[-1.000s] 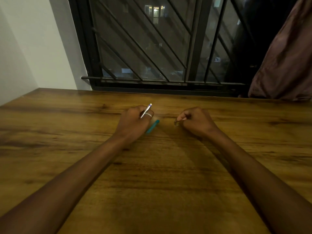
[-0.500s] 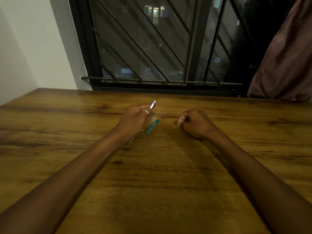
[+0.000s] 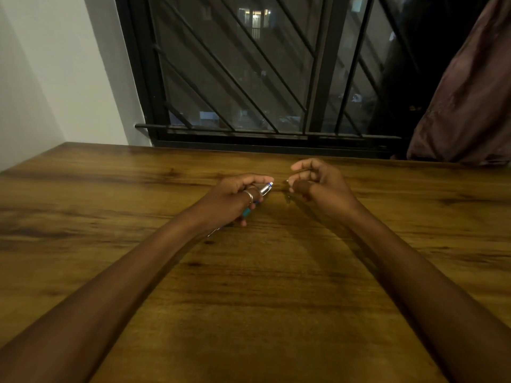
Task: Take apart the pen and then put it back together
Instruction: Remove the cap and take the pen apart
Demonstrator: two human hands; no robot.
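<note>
My left hand (image 3: 232, 199) is closed around a silver pen barrel (image 3: 266, 188). Its blue-tipped end sticks out past my fingers toward the right hand. A teal pen part (image 3: 246, 212) shows under that hand, against the wooden table (image 3: 276, 286). A thin pale end (image 3: 213, 232) pokes out near my left wrist. My right hand (image 3: 322, 185) hovers just right of the barrel's tip, fingers loosely curled and apart, with nothing clearly in them. A small dark pen piece (image 3: 289, 199) seems to lie on the table below its fingertips.
A barred window (image 3: 249, 78) runs along the table's far edge. A white wall (image 3: 55, 78) stands at the left. A dark brownish curtain (image 3: 470, 100) hangs at the far right, down to the table's back corner.
My right hand has lifted off the table and spread its fingers, leaving the small piece where it was. My left hand has tilted the barrel down and now lies over the teal part.
</note>
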